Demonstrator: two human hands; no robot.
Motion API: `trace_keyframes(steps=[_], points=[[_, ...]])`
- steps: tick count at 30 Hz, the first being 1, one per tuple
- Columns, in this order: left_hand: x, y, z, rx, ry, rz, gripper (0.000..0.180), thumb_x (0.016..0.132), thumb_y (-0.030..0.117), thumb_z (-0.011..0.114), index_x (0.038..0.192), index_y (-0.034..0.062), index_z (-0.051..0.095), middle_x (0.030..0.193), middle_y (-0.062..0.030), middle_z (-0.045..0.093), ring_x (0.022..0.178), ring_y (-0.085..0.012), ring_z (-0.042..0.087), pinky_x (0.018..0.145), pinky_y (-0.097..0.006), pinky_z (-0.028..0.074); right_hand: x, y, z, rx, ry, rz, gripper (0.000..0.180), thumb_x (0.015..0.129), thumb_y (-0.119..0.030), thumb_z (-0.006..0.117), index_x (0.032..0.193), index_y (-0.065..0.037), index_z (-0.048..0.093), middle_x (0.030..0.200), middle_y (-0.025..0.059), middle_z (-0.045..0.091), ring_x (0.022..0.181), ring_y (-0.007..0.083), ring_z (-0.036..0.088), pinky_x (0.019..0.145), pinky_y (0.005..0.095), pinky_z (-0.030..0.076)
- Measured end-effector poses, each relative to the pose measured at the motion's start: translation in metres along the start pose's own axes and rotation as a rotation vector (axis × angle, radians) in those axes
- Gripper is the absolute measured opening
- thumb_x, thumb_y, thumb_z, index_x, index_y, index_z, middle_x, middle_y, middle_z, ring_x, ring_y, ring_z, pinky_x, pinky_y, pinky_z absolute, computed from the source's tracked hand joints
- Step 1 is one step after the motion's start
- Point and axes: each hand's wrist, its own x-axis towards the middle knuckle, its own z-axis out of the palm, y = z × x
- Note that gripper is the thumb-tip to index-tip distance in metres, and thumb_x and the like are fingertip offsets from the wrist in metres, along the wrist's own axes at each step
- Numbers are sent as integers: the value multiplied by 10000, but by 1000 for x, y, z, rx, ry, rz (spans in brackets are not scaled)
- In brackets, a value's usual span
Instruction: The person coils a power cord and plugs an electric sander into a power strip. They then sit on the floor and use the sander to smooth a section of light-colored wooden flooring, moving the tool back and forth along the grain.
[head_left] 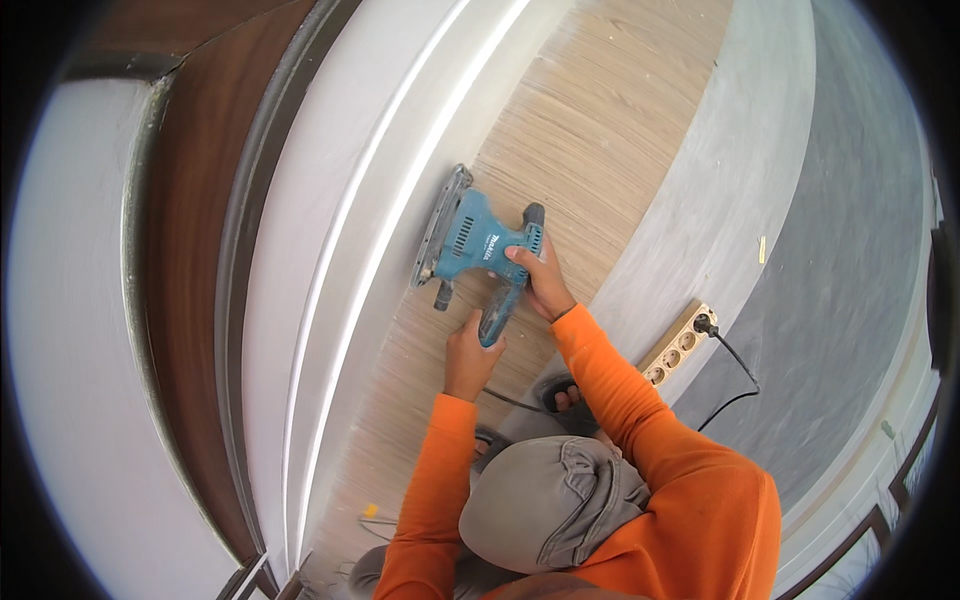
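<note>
A teal sander (478, 240) with dark handles is held in both my hands, tilted on its side. Its flat pad (437, 230) faces the pale wall base (410, 215) and appears to touch it. My left hand (470, 358) is wrapped round the end of the rear handle. My right hand (542, 275) grips the body near the upper knob, thumb across the top. Orange sleeves cover both arms. A dark cord (515, 400) runs below the handle toward a foot in a dark sandal (556, 391).
A wooden power strip (678, 345) lies to the right, with a black plug (706, 325) and cable in it. White stepped moulding (345, 290) runs along the left. Wood-look flooring (600, 110) borders a grey strip (735, 150). A small yellow scrap (370, 510) lies at lower left.
</note>
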Motion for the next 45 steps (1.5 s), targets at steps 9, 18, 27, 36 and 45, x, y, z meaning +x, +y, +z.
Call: trace_keyframes(steps=[9,18,27,36,45], points=[[2,-11,2,-12,16,-14,264,841,104,785,999,-11,607,847,-226,689,791,-408,695,709,-441,532,6,15,-3,-29,64,49,698,893,-120,766,1427,-15,330,1144,132,568,989,225,655,763,400,629],[1,-21,7,21,31,-23,272,848,125,790,1012,-2,613,842,-229,684,794,-414,696,711,-442,533,13,27,-11,-9,65,52,714,881,-123,776,1429,-17,331,1136,115,545,993,215,641,743,392,633],[5,-29,17,7,7,-81,309,849,145,791,1055,-3,615,892,-263,691,869,-470,683,736,-501,526,16,31,-15,-35,84,70,719,882,-133,785,1429,-16,333,1125,117,552,976,215,643,731,386,631],[6,-36,25,31,-3,-104,314,850,146,790,1064,-2,614,895,-266,690,865,-481,673,730,-513,520,18,41,-26,-96,64,62,771,885,-140,786,1479,-23,309,1129,118,562,984,217,641,731,384,629],[11,-29,24,-31,-14,-108,296,864,145,781,1052,-4,608,872,-260,685,843,-466,681,723,-499,520,22,36,-30,-128,42,57,834,884,-154,789,1519,-4,268,1155,123,551,1000,220,642,745,372,636]])
